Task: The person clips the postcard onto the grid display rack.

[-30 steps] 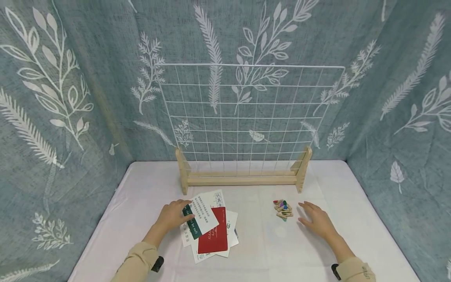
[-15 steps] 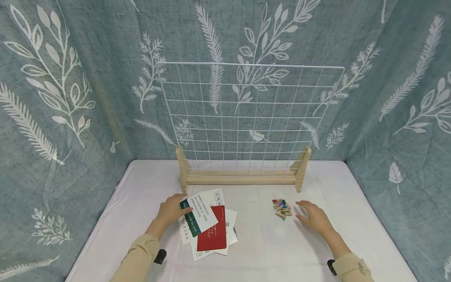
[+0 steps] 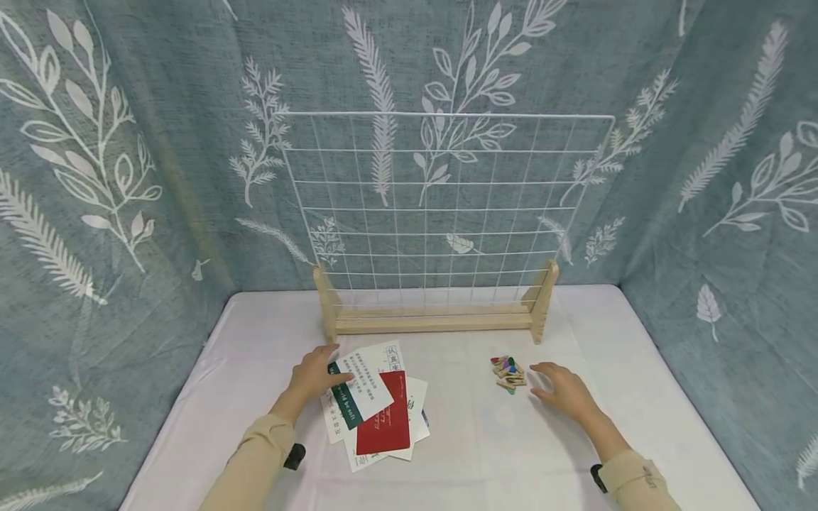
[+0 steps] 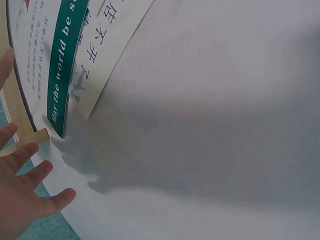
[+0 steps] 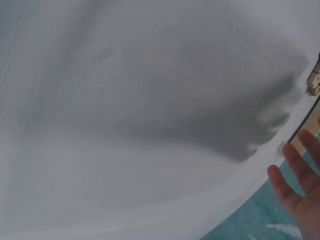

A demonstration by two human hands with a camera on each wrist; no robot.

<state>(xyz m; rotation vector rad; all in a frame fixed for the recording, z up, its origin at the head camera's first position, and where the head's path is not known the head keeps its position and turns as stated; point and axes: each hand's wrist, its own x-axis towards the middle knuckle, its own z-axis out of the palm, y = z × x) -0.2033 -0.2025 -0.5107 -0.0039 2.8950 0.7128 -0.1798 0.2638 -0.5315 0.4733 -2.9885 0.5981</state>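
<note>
Your left grip (image 3: 313,376) is spread loosely, its thumb over the edge of the thin, rectangular green-banded card (image 3: 372,399); I can't tell if they touch. The small wooden clips (image 3: 509,375) lie piled just left of your right grip (image 3: 564,392), also spread, holding nothing.

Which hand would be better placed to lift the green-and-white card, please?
Likely the left hand: it is right by the green-and-white card, while the right hand is beside the wooden clips.
</note>
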